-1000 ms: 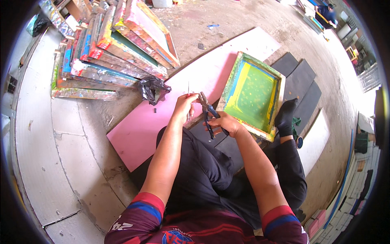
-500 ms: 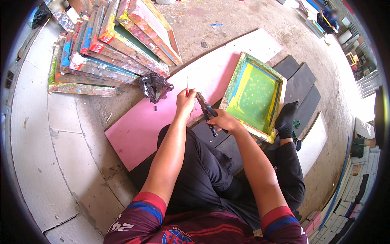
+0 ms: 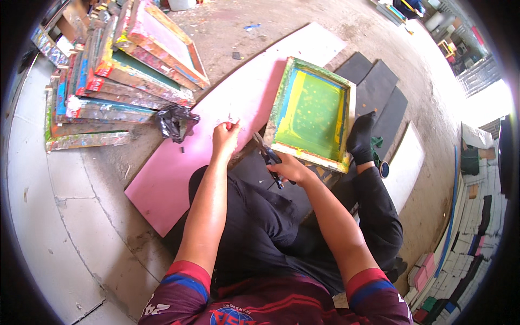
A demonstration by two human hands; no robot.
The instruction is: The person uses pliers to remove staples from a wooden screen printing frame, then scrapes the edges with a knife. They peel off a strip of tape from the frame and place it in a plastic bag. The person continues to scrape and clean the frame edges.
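My left hand (image 3: 224, 142) is raised over the pink board, its fingertips pinched around a small, thin, pale piece too fine to identify. To its right, my right hand (image 3: 292, 169) is closed on the black handles of a pair of pliers (image 3: 264, 147). The metal jaws point up and left, a short gap from my left fingertips. I cannot make out anything between the jaws. Just beyond my right hand a wooden screen-printing frame (image 3: 314, 115) lies tilted, its green mesh bordered in yellow and blue.
Paint-stained frames (image 3: 130, 70) are stacked at the left. A crumpled black plastic bag (image 3: 177, 123) sits beside them on the pink board (image 3: 162, 187). Dark panels (image 3: 379, 86) lie beyond my sock-covered foot (image 3: 362, 138). A white board (image 3: 407, 162) is on the right; another person (image 3: 409, 7) is far off.
The whole view has shifted, so the scene sits further left. Both hands have drawn slightly nearer to me, and the gap between the pliers and my left fingertips has widened.
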